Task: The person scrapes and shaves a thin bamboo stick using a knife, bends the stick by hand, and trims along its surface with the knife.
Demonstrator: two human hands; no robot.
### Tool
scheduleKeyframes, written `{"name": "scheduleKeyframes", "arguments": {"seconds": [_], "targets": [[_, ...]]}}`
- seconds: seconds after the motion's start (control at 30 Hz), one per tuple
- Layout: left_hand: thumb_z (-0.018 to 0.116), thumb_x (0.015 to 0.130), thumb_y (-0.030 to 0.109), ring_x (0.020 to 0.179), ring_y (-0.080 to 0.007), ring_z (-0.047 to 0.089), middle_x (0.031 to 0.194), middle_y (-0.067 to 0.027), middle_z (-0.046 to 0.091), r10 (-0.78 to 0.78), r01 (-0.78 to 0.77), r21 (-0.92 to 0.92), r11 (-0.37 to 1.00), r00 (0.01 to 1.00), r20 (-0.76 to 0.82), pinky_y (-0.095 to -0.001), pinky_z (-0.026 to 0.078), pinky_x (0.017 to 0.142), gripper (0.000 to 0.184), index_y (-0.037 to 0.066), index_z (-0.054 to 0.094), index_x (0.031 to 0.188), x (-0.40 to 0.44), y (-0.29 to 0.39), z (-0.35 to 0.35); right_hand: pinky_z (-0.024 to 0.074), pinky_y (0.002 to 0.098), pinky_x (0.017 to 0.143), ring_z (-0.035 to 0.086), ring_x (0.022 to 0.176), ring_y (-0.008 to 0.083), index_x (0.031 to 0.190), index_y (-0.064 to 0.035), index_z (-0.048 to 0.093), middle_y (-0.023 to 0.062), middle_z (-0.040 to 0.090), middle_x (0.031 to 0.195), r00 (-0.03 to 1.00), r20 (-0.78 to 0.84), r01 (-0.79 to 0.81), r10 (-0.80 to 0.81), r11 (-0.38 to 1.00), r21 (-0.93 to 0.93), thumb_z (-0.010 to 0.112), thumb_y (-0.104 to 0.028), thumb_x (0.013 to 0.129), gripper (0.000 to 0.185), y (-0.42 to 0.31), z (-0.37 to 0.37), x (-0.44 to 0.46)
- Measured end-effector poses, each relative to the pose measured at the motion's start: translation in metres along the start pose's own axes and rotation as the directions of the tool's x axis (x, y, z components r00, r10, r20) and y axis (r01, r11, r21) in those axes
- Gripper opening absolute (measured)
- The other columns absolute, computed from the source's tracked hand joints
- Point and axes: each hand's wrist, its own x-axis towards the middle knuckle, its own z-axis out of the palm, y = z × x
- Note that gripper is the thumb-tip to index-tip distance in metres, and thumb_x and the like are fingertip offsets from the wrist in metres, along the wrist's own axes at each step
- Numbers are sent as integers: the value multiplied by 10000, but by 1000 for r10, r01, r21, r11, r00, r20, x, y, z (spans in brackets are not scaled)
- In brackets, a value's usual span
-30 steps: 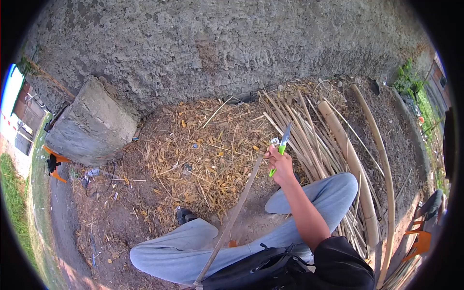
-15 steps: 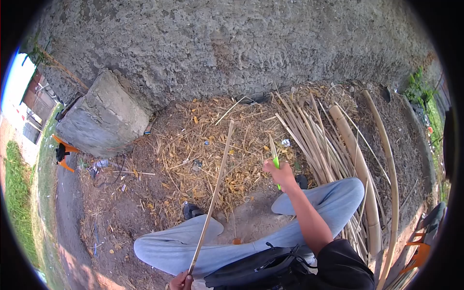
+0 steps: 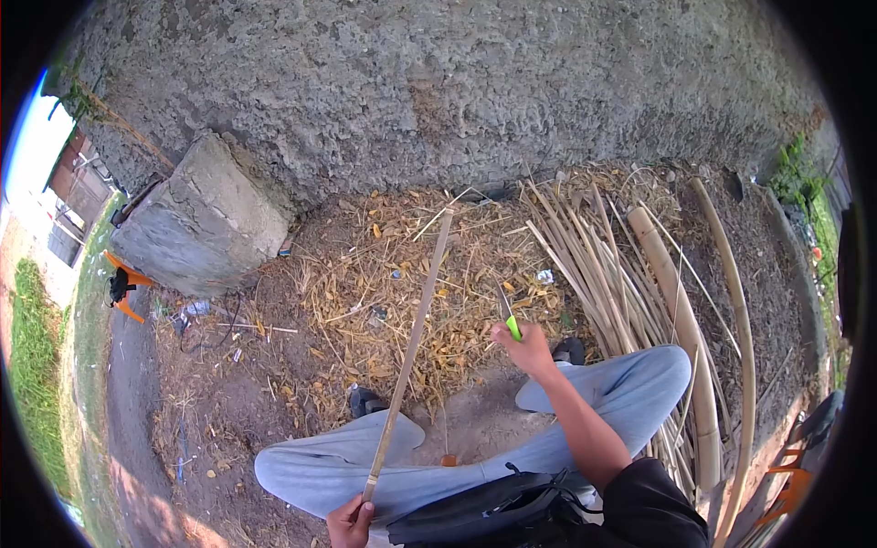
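Looks like bright green plastic on the knife handle (image 3: 514, 328), pale smooth bamboo for the strip (image 3: 411, 352), rough matt wall (image 3: 548, 82).

Shows light blue on the trousers (image 3: 607, 393), tan on the strip (image 3: 416, 343) across them, lime green on the knife handle (image 3: 514, 329) and mottled grey on the wall (image 3: 512, 91) beyond them.

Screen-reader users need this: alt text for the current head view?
Seated person's left hand holds a long wooden strip; right hand grips a green-handled knife. Cut strips lie at right, rough wall ahead.
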Motion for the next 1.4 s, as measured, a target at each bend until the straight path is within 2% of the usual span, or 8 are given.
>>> {"name": "scheduleKeyframes", "arguments": {"seconds": [0.13, 0.23, 0.33, 0.4, 0.43, 0.57, 0.8, 1.4], "targets": [[624, 996, 285, 766, -101, 574, 810, 1, 686, 57, -57, 96, 994, 998, 11, -294, 502, 718, 389, 3, 655, 1262, 2, 6, 4, 427, 317, 553, 496, 592, 67, 991, -15, 759, 3, 611, 629, 999, 16, -43, 41, 990, 131, 676, -302, 959, 300, -20, 7, -9], [626, 993, 274, 683, -85, 546, 792, 8, 672, 103, -102, 113, 988, 995, -4, -263, 470, 641, 359, 24, 681, 1245, 9, 17, 17, 450, 334, 571, 555, 618, 101, 1007, -4, 748, 69, 656, 663, 995, 98, 17, -12, 999, -46, 635, -353, 979, 368, -41, 15, -26], [620, 981, 142, 651, -50, 487, 774, 17, 531, 47, -51, 64, 997, 997, 59, -222, 398, 591, 346, 17, 631, 1303, 31, 35, 33, 478, 382, 590, 636, 640, 209, 1110, 17, 704, 163, 683, 776, 977, 182, 138, -106, 976, -171, 584, -349, 999, 401, -44, 36, -51], [602, 989, 131, 678, -88, 437, 771, -6, 517, 62, -64, 43, 997, 997, 49, -245, 381, 616, 322, 15, 627, 1288, 48, 51, 47, 498, 417, 603, 673, 692, 336, 1234, 33, 626, 224, 671, 889, 841, 157, 537, -517, 832, -136, 566, -288, 999, 403, -46, 49, -71], [602, 989, 131, 678, -88, 437, 771, -6, 517, 60, -62, 44, 997, 997, 44, -245, 381, 616, 322, 15, 627, 1288, 54, 55, 53, 515, 436, 611, 667, 708, 374, 1303, 23, 583, 211, 671, 926, 871, 265, 464, -414, 870, -165, 587, -228, 984, 406, -58, 49, -84], [589, 1000, 123, 680, -70, 428, 754, 6, 503, 32, -33, -74, 997, 999, -12, -235, 373, 616, 309, 14, 641, 1285, 70, 68, 69, 474, 355, 490, 599, 544, 230, 1307, -11, 605, 143, 639, 822, 775, 342, 607, -531, 776, -173, 678, -143, 935, 402, -47, 66, -108], [612, 1006, 165, 619, -41, 431, 766, 39, 541, -112, 121, -349, 929, 993, 45, -220, 368, 548, 312, 34, 661, 1285, 77, 75, 81, 464, 367, 466, 557, 513, 237, 1255, -33, 655, 95, 592, 730, 680, 353, 716, -643, 686, -130, 697, -154, 916, 362, -36, 72, -115], [598, 1004, 104, 545, -32, 384, 691, 48, 463, -118, 166, -408, 898, 983, 141, -227, 328, 477, 297, 42, 660, 1288, 73, 61, 80, 443, 355, 400, 571, 492, 199, 1185, -100, 691, 19, 536, 675, 604, 264, 785, -752, 505, -359, 771, -233, 847, 372, -29, 74, -108]]}}
